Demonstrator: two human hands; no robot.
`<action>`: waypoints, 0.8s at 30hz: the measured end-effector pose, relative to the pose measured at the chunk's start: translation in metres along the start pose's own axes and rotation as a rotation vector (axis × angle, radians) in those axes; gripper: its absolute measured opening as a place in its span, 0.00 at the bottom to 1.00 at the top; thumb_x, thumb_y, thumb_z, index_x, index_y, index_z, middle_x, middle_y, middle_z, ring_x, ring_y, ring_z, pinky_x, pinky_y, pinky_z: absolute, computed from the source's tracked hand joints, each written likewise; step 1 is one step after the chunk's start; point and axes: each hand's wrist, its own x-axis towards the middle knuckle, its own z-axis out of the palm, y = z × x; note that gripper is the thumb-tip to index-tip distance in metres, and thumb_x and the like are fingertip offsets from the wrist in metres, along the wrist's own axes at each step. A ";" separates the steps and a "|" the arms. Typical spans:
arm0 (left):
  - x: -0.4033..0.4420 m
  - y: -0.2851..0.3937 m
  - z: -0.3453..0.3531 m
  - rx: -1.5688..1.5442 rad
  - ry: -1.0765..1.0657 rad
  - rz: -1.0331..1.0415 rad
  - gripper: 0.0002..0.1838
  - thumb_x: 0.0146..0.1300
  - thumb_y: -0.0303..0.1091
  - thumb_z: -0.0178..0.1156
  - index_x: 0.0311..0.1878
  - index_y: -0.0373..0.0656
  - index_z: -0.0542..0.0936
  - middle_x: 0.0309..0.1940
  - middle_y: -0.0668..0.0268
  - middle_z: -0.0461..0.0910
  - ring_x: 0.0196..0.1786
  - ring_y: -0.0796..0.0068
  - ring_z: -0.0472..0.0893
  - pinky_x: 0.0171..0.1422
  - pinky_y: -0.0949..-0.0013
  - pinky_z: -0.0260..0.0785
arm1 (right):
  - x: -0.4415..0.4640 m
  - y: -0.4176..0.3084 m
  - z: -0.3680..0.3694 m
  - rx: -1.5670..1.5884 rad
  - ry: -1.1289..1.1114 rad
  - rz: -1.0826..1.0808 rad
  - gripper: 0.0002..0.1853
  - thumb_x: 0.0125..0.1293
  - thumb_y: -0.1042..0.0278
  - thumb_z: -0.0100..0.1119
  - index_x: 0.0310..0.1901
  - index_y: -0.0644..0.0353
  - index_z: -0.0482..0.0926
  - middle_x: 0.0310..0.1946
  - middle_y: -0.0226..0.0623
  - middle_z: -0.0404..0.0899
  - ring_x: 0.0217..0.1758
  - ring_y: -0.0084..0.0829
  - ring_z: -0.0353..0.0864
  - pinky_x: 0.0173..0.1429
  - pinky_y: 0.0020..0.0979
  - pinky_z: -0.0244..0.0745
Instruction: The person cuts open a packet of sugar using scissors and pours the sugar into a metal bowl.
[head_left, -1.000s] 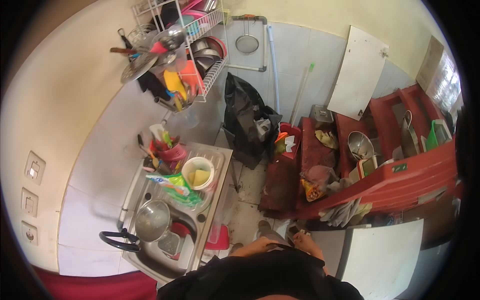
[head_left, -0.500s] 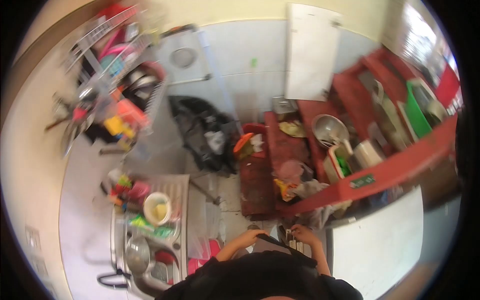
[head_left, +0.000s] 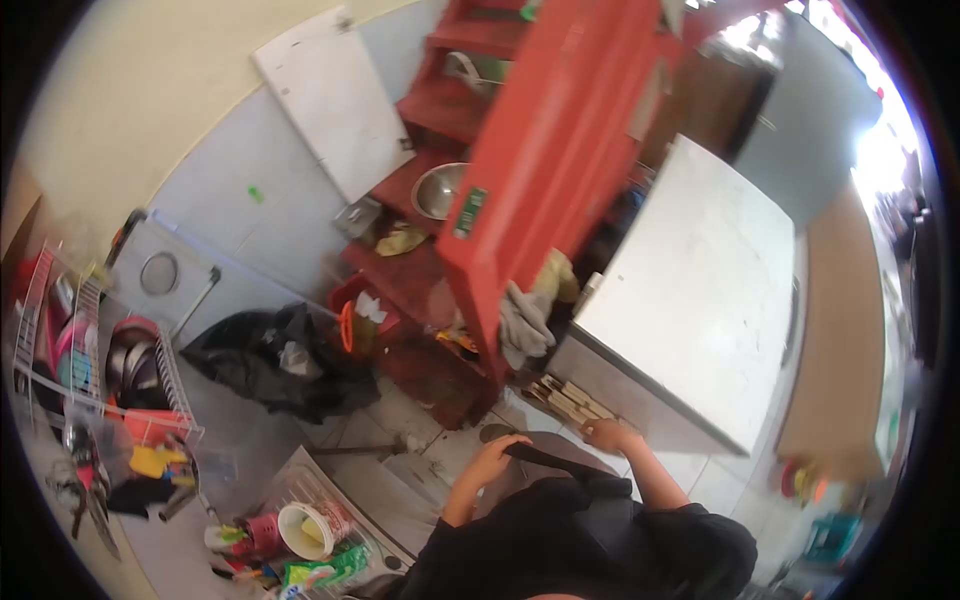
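My left hand (head_left: 493,459) is closed at the end of a dark strap-like band (head_left: 545,459) that runs across my front toward my right side. Its fingertips curl over the band. My right hand (head_left: 608,436) is held low beside the white-topped cabinet, fingers bent on the near end of a cream slatted object (head_left: 570,402). This object looks like a bundle of pale strips; its exact kind is too small to make out. Part of it lies hidden behind my fingers. My shoe (head_left: 492,432) shows just ahead of my left hand.
A white-topped cabinet (head_left: 700,290) stands at my right. Ahead rise red stairs (head_left: 440,375) with a metal bowl (head_left: 438,192) and cloths (head_left: 525,322). A black garbage bag (head_left: 270,350), wire dish rack (head_left: 185,385) and white tub (head_left: 305,530) are at left.
My view has swung to the right, so the stairs and sink side shift left and more of the white-topped cabinet shows. The cream slatted object is now more visible ahead of my right hand.
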 end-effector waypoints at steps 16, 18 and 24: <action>0.044 0.040 0.222 -0.075 -0.835 -0.146 0.16 0.51 0.17 0.44 0.42 0.36 0.76 0.41 0.63 0.77 0.49 0.69 0.73 0.60 0.70 0.60 | -0.226 0.142 0.085 0.401 0.295 0.378 0.20 0.55 0.57 0.56 0.49 0.52 0.76 0.38 0.48 0.80 0.43 0.43 0.79 0.48 0.37 0.73; 0.070 0.049 0.274 -0.054 -0.985 -0.040 0.14 0.52 0.19 0.45 0.40 0.36 0.77 0.39 0.64 0.77 0.47 0.70 0.73 0.58 0.70 0.61 | -0.262 0.192 0.108 0.600 0.387 0.374 0.19 0.56 0.57 0.56 0.50 0.53 0.76 0.38 0.47 0.80 0.43 0.41 0.79 0.48 0.36 0.73; 0.093 0.058 0.552 0.163 -1.571 -0.101 0.10 0.57 0.28 0.48 0.37 0.37 0.77 0.34 0.63 0.79 0.42 0.71 0.75 0.52 0.69 0.64 | -0.372 0.428 0.257 1.185 0.894 0.620 0.17 0.57 0.71 0.54 0.49 0.63 0.73 0.32 0.40 0.80 0.29 0.27 0.78 0.34 0.28 0.74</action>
